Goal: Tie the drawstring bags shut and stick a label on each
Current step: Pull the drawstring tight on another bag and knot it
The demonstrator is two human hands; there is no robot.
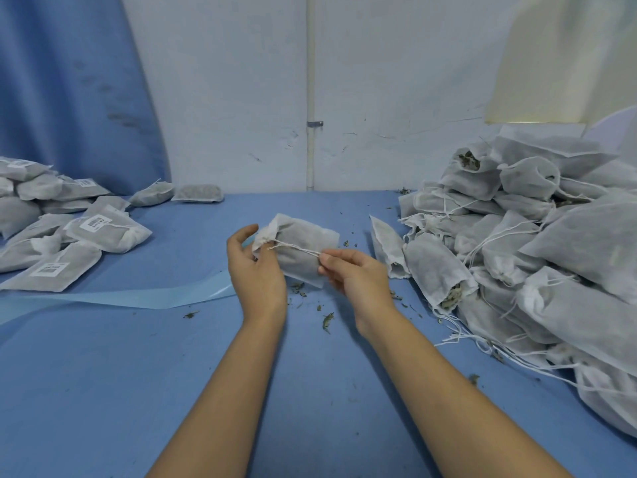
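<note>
A person's two bare forearms are reaching forward over a blue worktop (172,374), seen from a camera on the head looking down. Both hands are working just above the middle of the worktop on one small white drawstring bag (306,257), which is lying on its side in the air between them and showing dark contents through the thin fabric.

The left hand (256,267) is grasping the bag at its gathered mouth, fingers curling round the puckered neck. The right hand (355,274) is pinching the ends of the white drawstring (296,250) between thumb and forefinger, and the string is stretching taut from the neck across the front of the bag to those fingertips.

To the right, a large pile of unlabelled bags (534,253) is sitting heaped on the worktop. Several mouths are gaping open with dried green leaves showing, and loose strings are trailing from them towards the near edge. To the far left, a lower spread of flat, closed bags (51,250) is lying on the worktop, several of them bearing a white label (95,223) with a barcode.

A long pale blue strip (138,298) is running across the worktop from the left edge towards the left wrist. Bits of dried leaf (327,320) are lying scattered beneath the hands. Behind the worktop, a white wall is standing with a thin vertical pipe (310,98), and a blue curtain (69,81) is hanging at the left.
</note>
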